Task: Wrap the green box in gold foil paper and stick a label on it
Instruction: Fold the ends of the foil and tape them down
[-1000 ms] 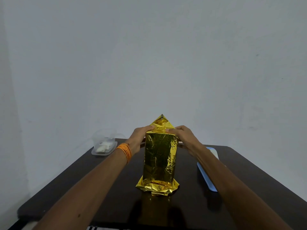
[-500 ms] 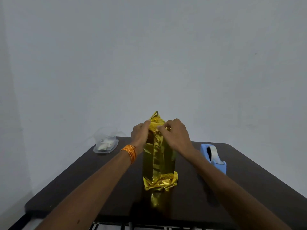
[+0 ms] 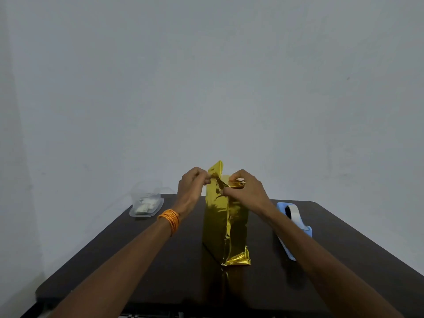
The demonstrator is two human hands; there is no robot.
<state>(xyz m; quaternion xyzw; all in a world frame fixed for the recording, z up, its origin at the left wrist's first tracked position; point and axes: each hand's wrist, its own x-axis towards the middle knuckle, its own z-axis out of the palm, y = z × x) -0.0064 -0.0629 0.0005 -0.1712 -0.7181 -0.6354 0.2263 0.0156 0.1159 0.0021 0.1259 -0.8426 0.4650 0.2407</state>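
Foil-wrapped box (image 3: 226, 228) stands upright at frame centre; left hand (image 3: 191, 188) and right hand (image 3: 246, 191) pinch its top folds.

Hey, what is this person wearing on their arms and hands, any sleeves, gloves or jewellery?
Both forearms are bare, with no sleeves in view and no gloves. The left hand has a bunch of orange threads wound around its wrist. The right hand and its wrist carry nothing visible.

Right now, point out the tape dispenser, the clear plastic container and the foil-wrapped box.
tape dispenser (image 3: 296, 222): head view, on its blue body.
clear plastic container (image 3: 146, 201): head view, on its front wall.
foil-wrapped box (image 3: 223, 223): head view, on its near gold face.
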